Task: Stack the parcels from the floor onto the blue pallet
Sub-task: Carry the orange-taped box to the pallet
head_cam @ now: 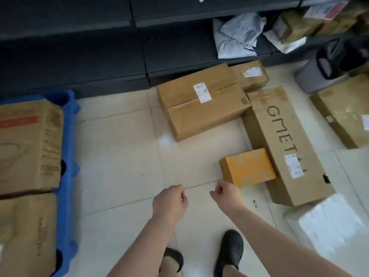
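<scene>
The blue pallet (68, 148) lies at the left edge with two brown cartons (30, 144) on it. On the tiled floor ahead sit a small orange parcel (248, 166), a long brown box printed with letters (283, 144), a large taped carton (201, 100) and a smaller carton (250, 75) behind it. My left hand (169, 202) and my right hand (227, 194) hang over the floor with loosely curled fingers, holding nothing. My right hand is just in front of the orange parcel, not touching it.
Dark shelving (79, 47) runs along the back, with grey mail bags (237, 35) and parcels on its right part. A grey bin (317, 74), another brown carton (345, 112) and a white wrapped parcel (327, 222) stand at the right. My feet in black clogs (229, 252) are below.
</scene>
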